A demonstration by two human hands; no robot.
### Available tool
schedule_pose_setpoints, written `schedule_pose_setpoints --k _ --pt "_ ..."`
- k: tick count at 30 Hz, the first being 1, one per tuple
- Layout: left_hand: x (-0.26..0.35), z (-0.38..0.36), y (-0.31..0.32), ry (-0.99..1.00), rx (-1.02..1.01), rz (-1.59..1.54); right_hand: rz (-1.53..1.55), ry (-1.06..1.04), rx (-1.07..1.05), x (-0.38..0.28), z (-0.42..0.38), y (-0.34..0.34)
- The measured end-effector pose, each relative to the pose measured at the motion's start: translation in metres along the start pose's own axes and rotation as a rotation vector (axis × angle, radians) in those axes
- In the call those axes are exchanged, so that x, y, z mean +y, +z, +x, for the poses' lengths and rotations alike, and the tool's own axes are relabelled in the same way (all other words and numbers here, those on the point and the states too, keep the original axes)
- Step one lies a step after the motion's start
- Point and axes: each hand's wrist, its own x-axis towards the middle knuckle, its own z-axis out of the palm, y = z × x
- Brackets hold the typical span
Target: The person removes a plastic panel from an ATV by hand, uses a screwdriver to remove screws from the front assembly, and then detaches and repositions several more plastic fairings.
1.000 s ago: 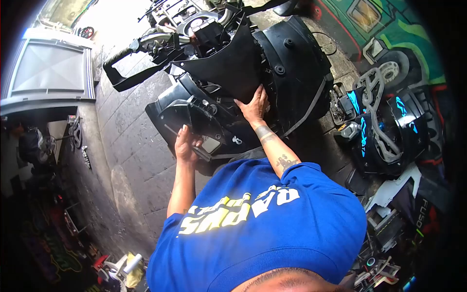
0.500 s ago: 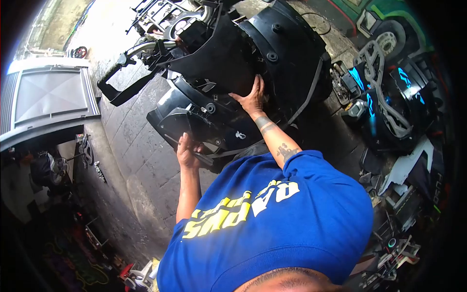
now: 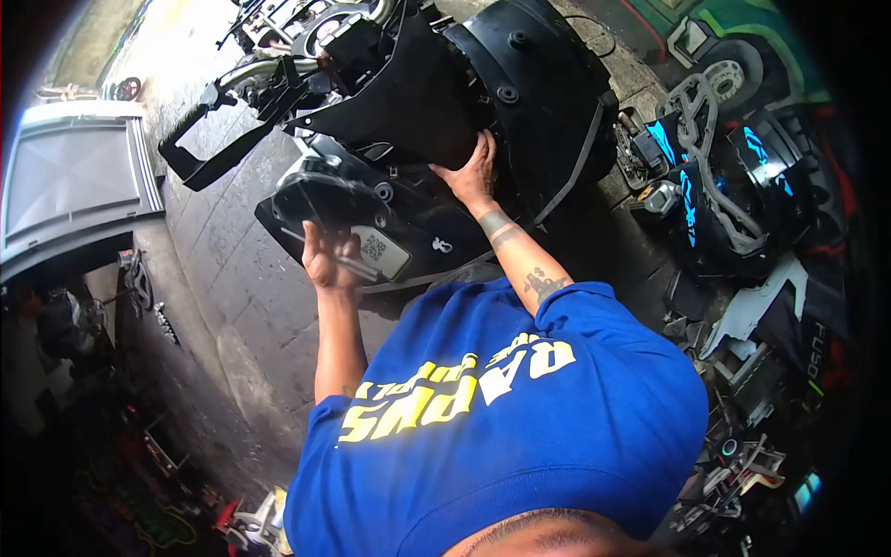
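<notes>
In the head view a motorcycle's black front bodywork (image 3: 520, 93) fills the upper middle. My left hand (image 3: 329, 257) grips the lower edge of a dark, glossy curved cover (image 3: 325, 200), which is smeared by motion. A slim greyish rod-like piece (image 3: 357, 269) also lies at its fingers; what it is, I cannot make out. Beside that hand, a pale label with a QR code (image 3: 379, 251) shows on the bodywork. My right hand (image 3: 469, 176) rests with thumb and fingers spread against the black centre panel (image 3: 408, 116).
On the right stand more black body parts with blue graphics (image 3: 687, 200) and a grey tubular bracket (image 3: 705, 121). A wheel (image 3: 733, 79) is behind them. Loose parts (image 3: 733, 473) lie lower right. A grey metal gate (image 3: 74, 176) is at the left, beside concrete floor (image 3: 223, 241).
My left hand has moved up and left with the dark cover, and the QR label now shows. My right hand stays on the panel. The whole view has shifted slightly.
</notes>
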Motion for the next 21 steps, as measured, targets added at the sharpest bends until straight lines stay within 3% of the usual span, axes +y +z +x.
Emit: schedule_pose_setpoints --k 5,11,14,17,21 --pt "0.001 0.019 0.004 0.043 -0.005 -0.053 -0.081 0.112 -0.143 -0.010 0.010 -0.006" --pt "0.002 0.002 -0.002 0.092 -0.080 -0.190 -0.136 0.016 -0.203 -0.001 0.012 -0.005" --pt "0.007 -0.017 0.003 0.153 0.139 -0.224 -0.140 0.044 -0.226 -0.003 0.016 -0.006" --pt "0.011 -0.034 -0.007 0.146 0.166 -0.156 -0.381 0.013 -0.270 -0.007 0.022 -0.017" --pt "0.012 -0.053 -0.017 0.180 0.145 -0.118 -0.470 -0.012 -0.326 -0.024 0.038 -0.030"
